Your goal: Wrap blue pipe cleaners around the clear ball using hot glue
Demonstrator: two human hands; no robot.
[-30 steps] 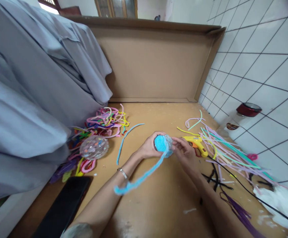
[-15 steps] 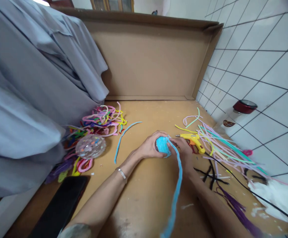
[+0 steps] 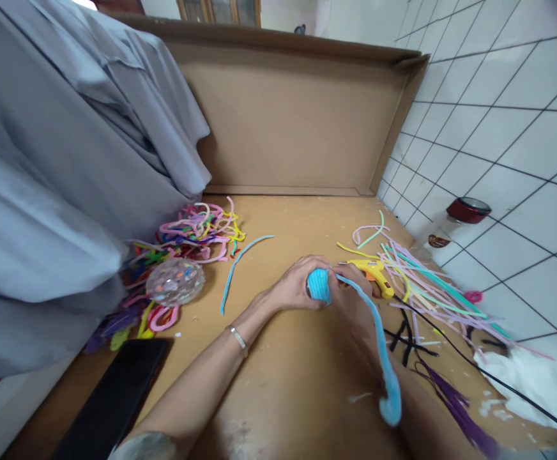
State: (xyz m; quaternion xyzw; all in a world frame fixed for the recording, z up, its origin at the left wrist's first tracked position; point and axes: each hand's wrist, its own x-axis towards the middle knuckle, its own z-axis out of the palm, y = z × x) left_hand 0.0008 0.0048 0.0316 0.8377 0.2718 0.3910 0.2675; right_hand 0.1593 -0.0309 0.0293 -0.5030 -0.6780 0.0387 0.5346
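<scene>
My left hand (image 3: 301, 281) is wrapped round a small round form coiled in blue pipe cleaner (image 3: 319, 285), gripping it from the left. At its right side, the fingers of my right hand (image 3: 350, 300) are closed on the blue strand where it leaves the coil. The strand's loose tail (image 3: 381, 338) arches over my right hand and hangs toward me, its end curled. Just behind my right hand lies a yellow glue gun (image 3: 372, 273), partly covered by it. Another blue pipe cleaner (image 3: 231, 275) rests curved on the table, left of my hands.
A tangled pile of coloured pipe cleaners (image 3: 197, 233) and a clear bowl (image 3: 175, 282) sit left, above a black phone (image 3: 113, 396). On the right are straight pipe cleaners (image 3: 432, 281), a red-lidded jar (image 3: 451, 223), white tissue (image 3: 522, 383) and a black cable (image 3: 480, 364). Cardboard (image 3: 297, 121) stands behind.
The blue tail has swung to the right, from hanging between my arms to lying across my right hand and forearm. The coiled form has shifted slightly right and turned in my hands.
</scene>
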